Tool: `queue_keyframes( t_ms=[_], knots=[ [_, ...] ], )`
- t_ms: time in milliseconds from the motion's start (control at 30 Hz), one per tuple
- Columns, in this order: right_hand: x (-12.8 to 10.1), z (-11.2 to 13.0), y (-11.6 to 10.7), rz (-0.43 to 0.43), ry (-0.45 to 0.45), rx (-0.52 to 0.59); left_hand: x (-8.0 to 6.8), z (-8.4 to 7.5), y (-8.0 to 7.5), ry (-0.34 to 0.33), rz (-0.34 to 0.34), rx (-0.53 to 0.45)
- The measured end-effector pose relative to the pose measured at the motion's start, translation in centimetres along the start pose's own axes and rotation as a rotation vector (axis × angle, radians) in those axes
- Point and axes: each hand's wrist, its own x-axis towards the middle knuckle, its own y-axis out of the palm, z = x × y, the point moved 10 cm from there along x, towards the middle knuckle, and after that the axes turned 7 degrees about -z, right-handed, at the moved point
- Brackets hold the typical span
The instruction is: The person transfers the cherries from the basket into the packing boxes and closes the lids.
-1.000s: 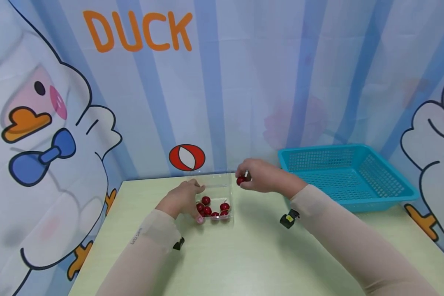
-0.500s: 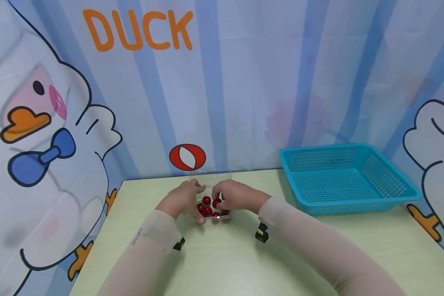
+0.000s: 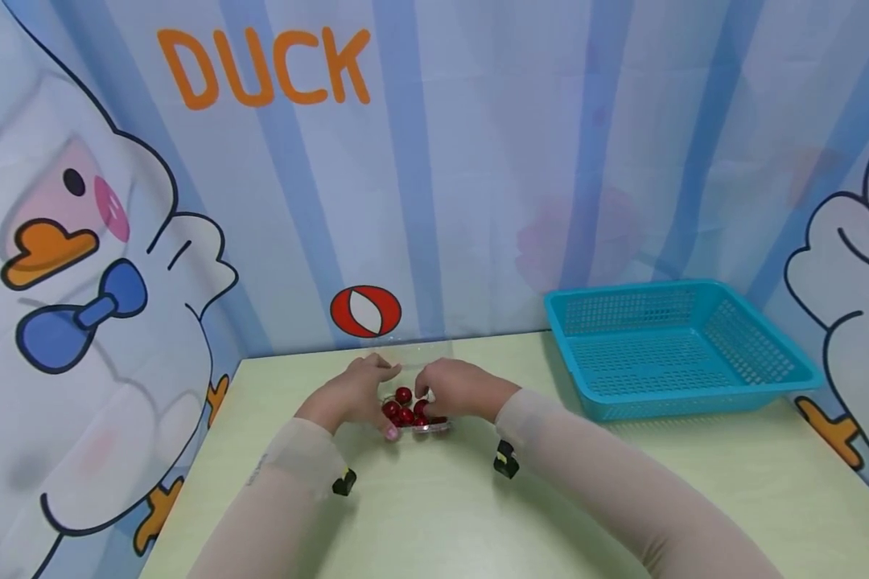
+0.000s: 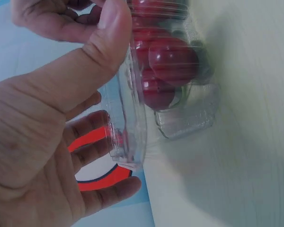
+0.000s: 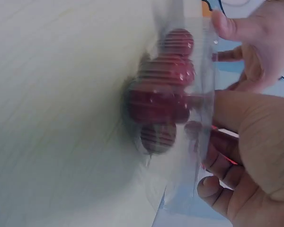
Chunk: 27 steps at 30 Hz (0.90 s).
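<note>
A clear plastic box (image 3: 440, 428) with its lid (image 3: 416, 352) raised behind it holds several red cherries (image 3: 403, 395). My left hand (image 3: 355, 394) holds the box at its left side, the thumb by the front wall and the fingers spread toward the back. The left wrist view shows the thumb over the rim (image 4: 138, 123). From the right, my right hand (image 3: 467, 390) reaches down into the box, its fingers curled. A cherry (image 3: 421, 408) sits at its fingertips, low among the others. In the right wrist view the thumb goes past the rim to the cherries (image 5: 151, 101).
A teal plastic basket (image 3: 695, 400) with perforated walls stands at the back right of the pale table (image 3: 434, 515). Behind the table hangs a printed curtain (image 3: 492, 161) with duck figures.
My right hand has moved left from outside the box and down into it, carrying a cherry. My left hand has stayed at the box.
</note>
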Motion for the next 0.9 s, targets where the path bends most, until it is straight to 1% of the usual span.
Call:
queue_keyframes(
  t_ms=[67, 133, 167, 267, 300, 367, 467, 567, 600, 667, 733, 833, 900],
  knots=[
    [-0.1, -0.4, -0.5, -0.026, 0.017, 0.031, 0.0, 0.2, -0.1, 0.01, -0.008, 0.002],
    [-0.3, -1.1, -1.4, -0.087, 0.052, 0.062, 0.1, 0.4, -0.2, 0.009, -0.02, -0.002],
    [-0.5, -1.5, -2.0, -0.131, 0.075, 0.078, 0.1, 0.4, -0.3, 0.006, -0.026, -0.011],
    [-1.0, -3.1, -3.7, -0.265, 0.167, 0.106, 0.3, 0.5, -0.9, -0.003, -0.052, -0.049],
    [-1.2, -3.7, -4.1, -0.298, 0.202, 0.12, 0.4, 0.5, -1.2, -0.006, -0.066, -0.061],
    [-1.4, -5.1, -4.4, -0.335, 0.269, 0.157, 0.6, 0.6, -1.9, -0.01, -0.108, -0.079],
    [-1.4, -7.0, -4.0, -0.327, 0.352, 0.243, 0.9, 1.4, -3.3, -0.029, -0.207, -0.102],
    [-1.3, -8.4, -3.3, -0.302, 0.388, 0.295, 1.0, 2.7, -4.4, -0.056, -0.303, -0.135],
    [-1.3, -8.7, -3.1, -0.291, 0.394, 0.304, 1.1, 3.2, -4.6, -0.063, -0.322, -0.147],
    [-1.3, -9.4, -2.8, -0.273, 0.401, 0.323, 1.3, 4.3, -4.7, -0.079, -0.337, -0.164],
    [-1.3, -9.9, -2.5, -0.26, 0.4, 0.334, 1.5, 5.3, -4.4, -0.102, -0.335, -0.184],
    [-1.3, -10.4, -2.1, -0.242, 0.401, 0.373, 1.8, 7.0, -3.7, -0.149, -0.314, -0.216],
    [-1.4, -10.6, -1.7, -0.22, 0.408, 0.415, 1.9, 7.9, -3.1, -0.177, -0.288, -0.228]
  ],
)
